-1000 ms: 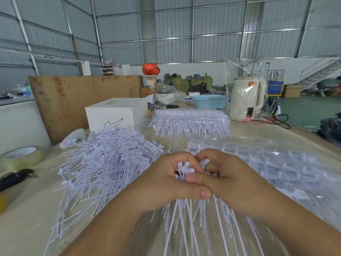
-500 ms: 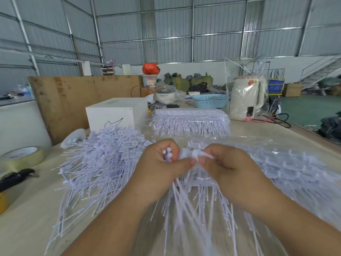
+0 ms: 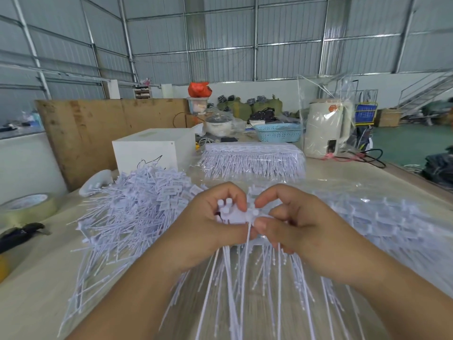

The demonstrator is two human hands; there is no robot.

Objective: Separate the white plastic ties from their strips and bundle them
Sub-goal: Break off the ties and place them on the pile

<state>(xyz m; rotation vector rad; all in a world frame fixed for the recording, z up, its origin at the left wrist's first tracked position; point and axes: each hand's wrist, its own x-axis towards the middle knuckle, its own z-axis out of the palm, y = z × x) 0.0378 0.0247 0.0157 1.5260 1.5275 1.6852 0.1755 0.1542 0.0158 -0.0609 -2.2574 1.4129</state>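
Observation:
My left hand (image 3: 206,224) grips a small bundle of white plastic ties (image 3: 229,213) by their heads, and their long tails hang down toward me. My right hand (image 3: 296,222) pinches the strip of ties (image 3: 255,212) right beside that bundle, thumb and forefinger on a tie head. A big loose pile of separated ties (image 3: 132,209) lies to the left on the table. Strips of ties under clear plastic (image 3: 382,217) spread out to the right. A wrapped stack of tie strips (image 3: 252,160) lies farther back.
A white box (image 3: 152,153) stands behind the loose pile. A tape roll (image 3: 27,207) and a black tool (image 3: 19,234) lie at the left edge. A bagged white kettle (image 3: 328,128) and a blue basket (image 3: 279,132) stand at the back. A plywood board (image 3: 98,128) leans at left.
Both hands have lifted slightly and come apart from a tight clasp. The right hand now pinches a tie head at the strip while the left keeps the bundle.

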